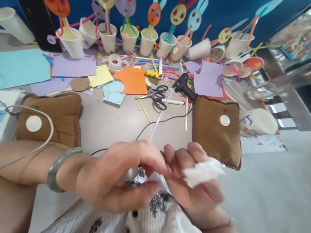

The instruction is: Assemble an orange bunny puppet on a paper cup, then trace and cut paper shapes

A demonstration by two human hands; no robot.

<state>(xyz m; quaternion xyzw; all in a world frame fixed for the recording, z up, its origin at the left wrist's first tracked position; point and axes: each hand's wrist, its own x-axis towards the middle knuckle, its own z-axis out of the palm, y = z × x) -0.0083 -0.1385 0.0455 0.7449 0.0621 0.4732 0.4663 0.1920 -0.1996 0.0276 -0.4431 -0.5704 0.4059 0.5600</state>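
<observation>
Above my lap, close to the table's near edge, both my hands are held together. A crumpled white tissue [205,172] is in my right hand [192,186], with the fingers curled about it. My left hand [119,176] wears a jade-coloured bangle [61,169] at the wrist. Its index finger and thumb are curved with a gap between them, and the index fingertip meets or nearly meets the fingers of my right hand. I see nothing held in the left hand; its other fingers are mostly hidden.
Paper cups [148,43] with paper rabbit heads line the back. Scissors [158,96], a black glue gun [185,86] with its cable, and orange paper [133,81] lie mid-table. Brown cushions [213,135] sit at both sides; a power strip [3,115] and cables are at left.
</observation>
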